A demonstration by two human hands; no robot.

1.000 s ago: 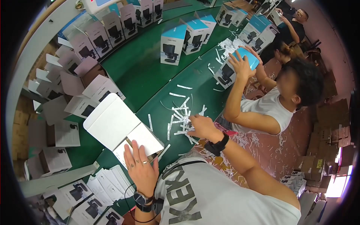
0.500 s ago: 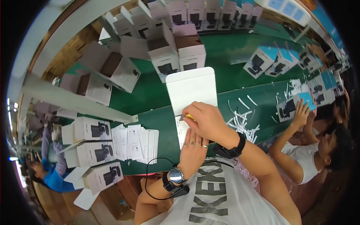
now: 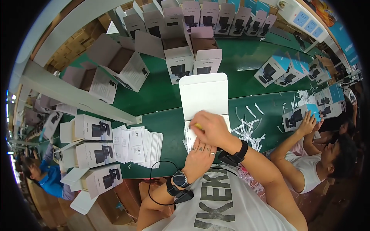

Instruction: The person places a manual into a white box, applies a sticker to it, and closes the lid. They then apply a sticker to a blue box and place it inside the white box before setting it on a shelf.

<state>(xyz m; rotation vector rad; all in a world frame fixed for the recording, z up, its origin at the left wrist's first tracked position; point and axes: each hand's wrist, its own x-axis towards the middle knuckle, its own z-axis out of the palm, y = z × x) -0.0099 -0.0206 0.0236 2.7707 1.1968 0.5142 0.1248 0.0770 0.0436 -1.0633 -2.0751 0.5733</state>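
Observation:
A white carton lies in front of me with its far flap raised. My left hand rests on its near part, fingers stretched out flat over the printed side. Just above, my right hand is closed around a small yellow cutter, mostly hidden by the fingers. The right hand is over the carton's left part, close to the left fingertips. The cutter's blade cannot be made out now.
Thin white paper strips lie right of the carton. Stacked leaflets and printed boxes are at left. Open boxes stand behind on the green table. At right, a co-worker's hands hold a box.
My right hand has moved slightly down and turned, so less of the cutter shows. The left hand stays flat on the carton. The whole view has shifted a little.

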